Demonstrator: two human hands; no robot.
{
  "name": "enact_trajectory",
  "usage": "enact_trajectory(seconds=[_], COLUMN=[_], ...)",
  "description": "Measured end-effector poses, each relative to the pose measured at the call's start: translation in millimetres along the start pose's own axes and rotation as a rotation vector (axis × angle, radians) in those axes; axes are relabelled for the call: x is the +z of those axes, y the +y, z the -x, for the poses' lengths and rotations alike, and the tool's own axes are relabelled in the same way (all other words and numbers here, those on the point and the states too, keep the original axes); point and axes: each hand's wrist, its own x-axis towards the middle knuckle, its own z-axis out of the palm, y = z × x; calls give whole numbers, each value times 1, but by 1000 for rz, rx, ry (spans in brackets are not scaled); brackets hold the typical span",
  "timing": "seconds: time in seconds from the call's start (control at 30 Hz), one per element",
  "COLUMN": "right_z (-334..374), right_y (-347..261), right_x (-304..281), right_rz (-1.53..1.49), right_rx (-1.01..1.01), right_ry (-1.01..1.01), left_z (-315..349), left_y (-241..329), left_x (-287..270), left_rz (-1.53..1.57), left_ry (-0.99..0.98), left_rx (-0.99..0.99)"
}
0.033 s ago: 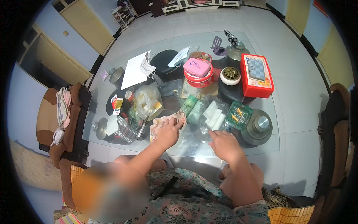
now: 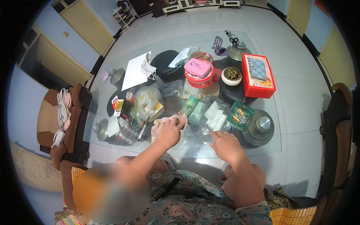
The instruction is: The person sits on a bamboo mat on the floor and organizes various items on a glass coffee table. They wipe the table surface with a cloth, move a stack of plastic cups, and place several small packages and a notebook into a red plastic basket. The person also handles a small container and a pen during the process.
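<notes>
My left hand lies on a pink floral cloth at the near side of the glass table, its fingers bent over the fabric. To the right, my right hand rests with fingers stretched at the glass, holding nothing. Its fingertips are by a clear plastic bag with white rolls. A green roll and a pale green packet lie just beyond the cloth. The cloth's underside is hidden.
A green glass ashtray sits right of the rolls. Left of the cloth are a clear plastic bottle and a tied plastic bag. Farther back stand a red tin, a white bowl and a red box.
</notes>
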Motion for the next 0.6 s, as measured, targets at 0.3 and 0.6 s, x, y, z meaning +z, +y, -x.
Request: enact_trajectory(seconds=[0.3,0.6], right_z=[-12,-6], right_y=[-2,-2], right_x=[2,2], right_rz=[8,32], right_rx=[-30,-29], right_ry=[74,56], left_z=[-95,-9], left_y=[-1,0], left_x=[4,5], left_rz=[18,-76], left_ry=[-33,82], left_rx=[-23,66])
